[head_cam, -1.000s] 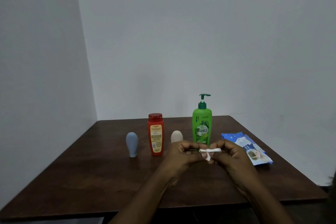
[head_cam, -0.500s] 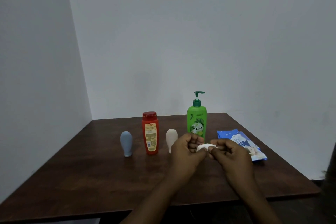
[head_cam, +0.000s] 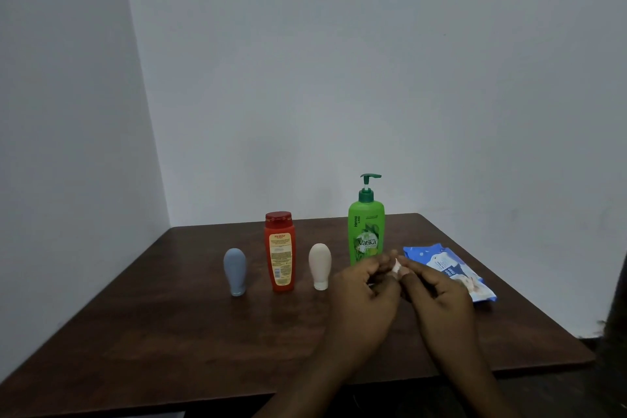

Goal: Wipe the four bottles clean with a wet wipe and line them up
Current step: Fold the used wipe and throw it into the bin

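Left hand (head_cam: 364, 293) and right hand (head_cam: 439, 297) both pinch the balled wet wipe (head_cam: 396, 269), fingers curled; the green pump bottle (head_cam: 366, 231) stands upright, nozzle pointing right.

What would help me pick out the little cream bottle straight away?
On the dark wooden table, four bottles stand in a row. The cream bottle is third from the left, between the red bottle and the green pump bottle. Short, rounded and unlabelled, it matches only the grey-blue bottle in shape.
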